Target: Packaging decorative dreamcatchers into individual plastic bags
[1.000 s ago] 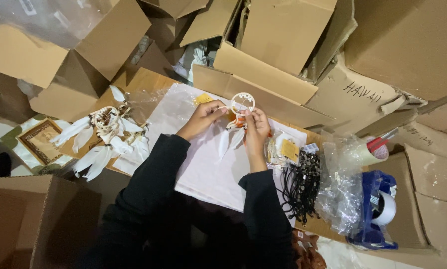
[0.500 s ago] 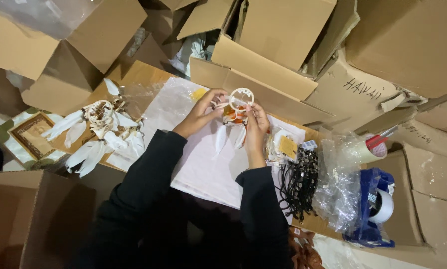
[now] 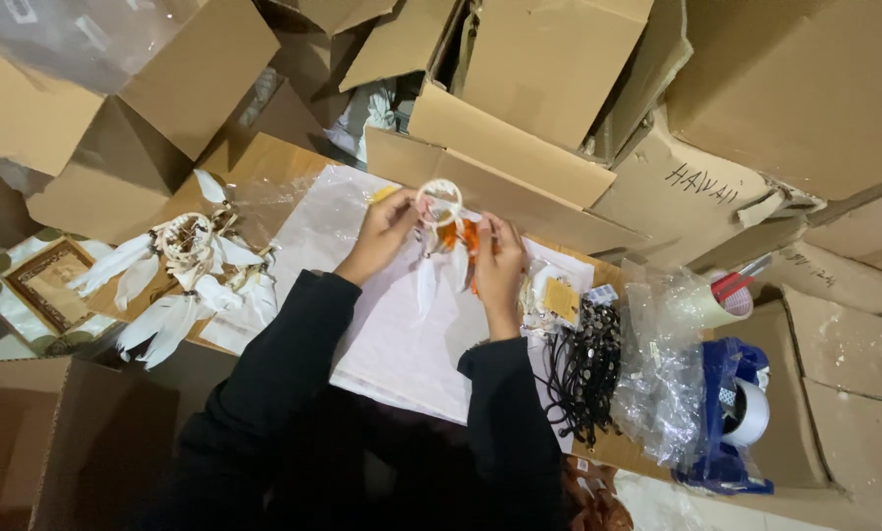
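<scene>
At the centre of the frame, the left hand [image 3: 384, 231] and right hand [image 3: 498, 267] pinch a small white dreamcatcher [image 3: 440, 211] with feathers and orange trim above a white sheet [image 3: 392, 344] on the table. Finished dreamcatchers [image 3: 180, 270] lie at left; black cords [image 3: 583, 369] at right.

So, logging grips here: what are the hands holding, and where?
Both hands, left hand and right hand, hold a small dreamcatcher by its hoop sides.
</scene>
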